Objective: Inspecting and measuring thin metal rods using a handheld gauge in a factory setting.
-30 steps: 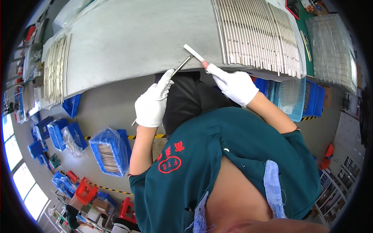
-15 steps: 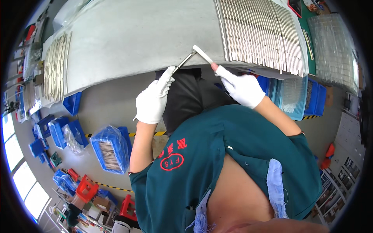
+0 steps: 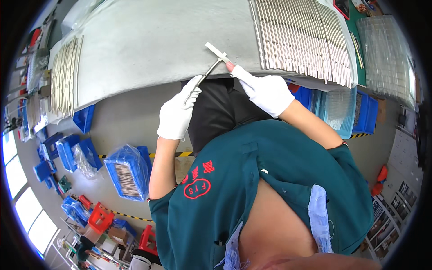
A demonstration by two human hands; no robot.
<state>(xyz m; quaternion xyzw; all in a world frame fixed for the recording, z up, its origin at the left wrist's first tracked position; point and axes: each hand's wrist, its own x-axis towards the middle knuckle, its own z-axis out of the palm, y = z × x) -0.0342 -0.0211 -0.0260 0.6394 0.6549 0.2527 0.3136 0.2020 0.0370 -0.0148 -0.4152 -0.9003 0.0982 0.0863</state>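
Note:
My left hand (image 3: 177, 113), in a white glove, is closed around a thin, shiny metal rod (image 3: 209, 71) that points up and away over the table's front edge. A short white flat strip (image 3: 214, 49) is pinched in my gloved right hand (image 3: 270, 95), where a bare fingertip shows. The strip lies crosswise against the far end of the rod. Part of the rod is hidden in the left glove. On the grey-covered table (image 3: 157, 40), many similar metal rods (image 3: 301, 42) lie side by side at the right, and a smaller row of rods (image 3: 66, 78) lies at the left.
Clear plastic trays (image 3: 387, 58) are stacked at the far right. Below the table on the right are blue bins (image 3: 368, 112). At the lower left, a blue crate (image 3: 128, 173) lined with plastic film holds more rods, near a red stool (image 3: 101, 218).
My right hand has moved left and slid the white strip across the rod's end, so more of it now extends past the rod on the left. The left hand has barely moved.

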